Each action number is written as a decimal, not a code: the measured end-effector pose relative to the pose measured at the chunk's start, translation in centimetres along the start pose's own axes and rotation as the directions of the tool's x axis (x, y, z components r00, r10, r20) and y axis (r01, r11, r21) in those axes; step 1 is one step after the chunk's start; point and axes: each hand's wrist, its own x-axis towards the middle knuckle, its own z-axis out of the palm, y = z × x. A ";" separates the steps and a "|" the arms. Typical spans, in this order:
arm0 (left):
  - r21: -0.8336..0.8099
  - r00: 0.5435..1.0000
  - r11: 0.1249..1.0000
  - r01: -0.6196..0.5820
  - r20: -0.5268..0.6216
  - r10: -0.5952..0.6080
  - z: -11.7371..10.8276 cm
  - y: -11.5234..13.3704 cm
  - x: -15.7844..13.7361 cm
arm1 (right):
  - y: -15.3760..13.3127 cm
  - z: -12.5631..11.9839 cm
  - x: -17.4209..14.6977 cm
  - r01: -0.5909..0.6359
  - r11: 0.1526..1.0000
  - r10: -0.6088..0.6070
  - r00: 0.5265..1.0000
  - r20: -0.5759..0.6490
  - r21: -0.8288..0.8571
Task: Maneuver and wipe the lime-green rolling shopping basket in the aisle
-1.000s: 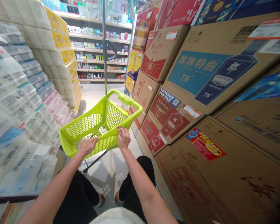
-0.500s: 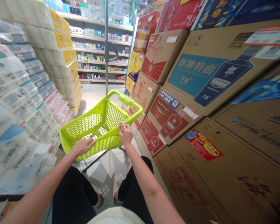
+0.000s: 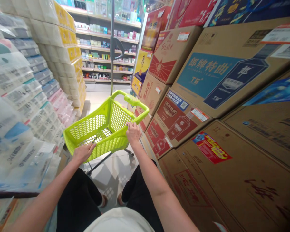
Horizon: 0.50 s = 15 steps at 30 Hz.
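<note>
On our far left, stacked tissue packs [image 3: 19, 106] in clear wrap line the aisle, with yellow-ended packs [image 3: 65, 54] piled further back. Our left hand [image 3: 82, 152] lies on the near rim of the lime-green basket [image 3: 99, 129], fingers curled loosely over the edge. The basket sits tilted on its wheeled frame over the pale tiled floor [image 3: 111, 174], between the two walls of goods, and we see nothing inside it. Our right hand [image 3: 133, 132] closes on the basket's right rim, just below the raised handle [image 3: 132, 100]. A grey pole [image 3: 111, 48] rises behind the basket, and shelves of small goods [image 3: 99, 32] cross the far end. To our right, brown cartons [image 3: 207, 83] printed in red and blue are stacked high
</note>
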 end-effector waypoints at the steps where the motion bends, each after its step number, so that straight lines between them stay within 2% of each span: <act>1: -0.011 1.000 1.000 0.007 -0.004 -0.007 0.0 0.3 0.0 | -0.7 0.3 -0.4 -0.003 1.000 0.003 1.000 0.014 -0.011; 3: -0.033 1.000 0.999 0.019 -0.007 -0.019 0.1 0.8 0.1 | -2.7 1.5 -2.3 0.068 0.997 -0.066 0.995 0.075 -0.026; 5: -0.045 0.999 0.999 0.031 -0.011 -0.031 0.2 1.0 0.0 | -4.7 2.6 -4.4 0.237 0.972 -0.233 0.963 0.134 -0.010; 7: -0.045 0.999 0.998 0.046 -0.011 -0.046 0.4 1.0 -0.2 | -5.4 2.7 -5.1 0.350 0.936 -0.351 0.918 0.186 0.039; 8: -0.043 0.998 0.997 0.056 -0.012 -0.057 0.5 0.8 -0.3 | -5.1 2.3 -4.7 0.356 0.932 -0.361 0.912 0.192 0.062; 10: -0.035 0.997 0.996 0.081 -0.014 -0.082 0.6 0.5 -0.4 | -3.8 1.0 -2.5 0.263 0.961 -0.273 0.951 0.147 0.080; 12: -0.024 0.995 0.995 0.096 -0.016 -0.097 0.7 0.2 -0.5 | -2.3 -0.1 0.0 0.125 0.989 -0.126 0.992 0.009 0.075; 14: -0.018 0.995 0.995 0.094 -0.017 -0.094 0.7 0.2 -0.3 | -1.9 0.0 1.3 0.060 0.997 -0.058 0.998 -0.040 0.053; 15: -0.020 0.996 0.996 0.085 -0.018 -0.085 0.7 0.2 -0.3 | -2.1 0.5 1.3 0.070 0.997 -0.070 0.997 -0.025 0.035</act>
